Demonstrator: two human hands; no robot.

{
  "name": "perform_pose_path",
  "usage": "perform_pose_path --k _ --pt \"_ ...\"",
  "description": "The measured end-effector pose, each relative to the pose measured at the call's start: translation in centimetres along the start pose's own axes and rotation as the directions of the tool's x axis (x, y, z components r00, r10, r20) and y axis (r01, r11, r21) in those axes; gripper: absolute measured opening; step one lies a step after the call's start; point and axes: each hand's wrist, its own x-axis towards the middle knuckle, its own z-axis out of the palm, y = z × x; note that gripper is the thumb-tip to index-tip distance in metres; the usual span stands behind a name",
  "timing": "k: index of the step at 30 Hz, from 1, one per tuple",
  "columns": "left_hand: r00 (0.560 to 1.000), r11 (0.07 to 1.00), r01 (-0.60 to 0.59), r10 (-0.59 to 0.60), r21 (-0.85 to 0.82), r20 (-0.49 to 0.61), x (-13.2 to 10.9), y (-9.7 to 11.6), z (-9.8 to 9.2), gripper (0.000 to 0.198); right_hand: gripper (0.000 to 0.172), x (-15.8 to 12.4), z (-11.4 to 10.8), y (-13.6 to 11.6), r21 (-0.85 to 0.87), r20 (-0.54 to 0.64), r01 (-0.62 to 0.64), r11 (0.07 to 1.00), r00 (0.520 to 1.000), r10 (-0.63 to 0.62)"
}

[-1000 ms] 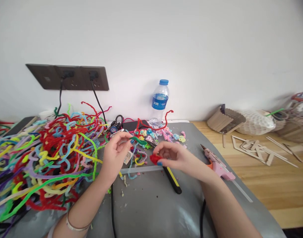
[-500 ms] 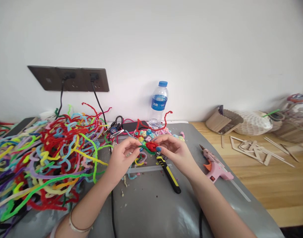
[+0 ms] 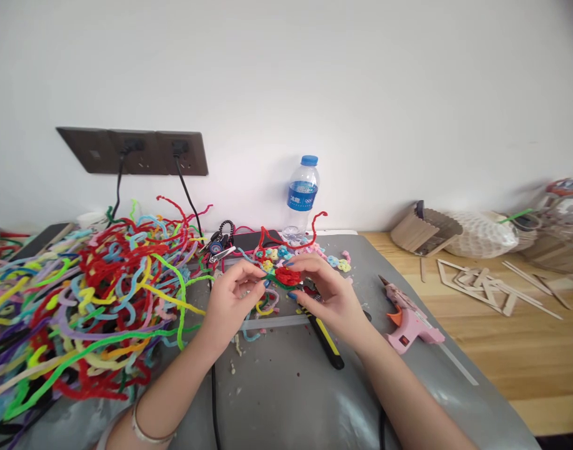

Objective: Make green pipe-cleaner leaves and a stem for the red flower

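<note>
Red round chenille bloom (image 3: 288,277): pinched in right hand (image 3: 327,295), green chenille strip (image 3: 271,276) at its nine o'clock in left hand (image 3: 237,300); seemingly was joining, needed pressure.

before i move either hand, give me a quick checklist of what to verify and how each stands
1. Green piece gripped by left hand: ok.
2. Red piece gripped by right hand: ok, between thumb and forefinger.
3. Red and green firmly joined: cannot tell, too small to see.
4. Black-and-yellow tool fully in sight: not ok, right hand partly covers it.
5. Pink glue gun apart from both hands: ok.
6. Bottle upright: ok.
</note>
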Motion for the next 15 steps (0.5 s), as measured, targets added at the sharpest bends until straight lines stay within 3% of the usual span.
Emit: perform_pose_path --k 9,15 --pt "0.999 0.996 0.046 -0.045 -0.073 0.014 -0.02 0.32 0.02 0.01 0.03 -0.03 0.17 0.0 -0.125 -0.055 0.09 0.988 0.994 -0.098" --pt "0.993 0.97 0.116 -0.107 -0.216 0.055 -0.1 0.22 -0.05 0.024 0.039 -0.2 0.22 0.14 -0.217 -0.092 0.169 0.961 0.977 -0.193"
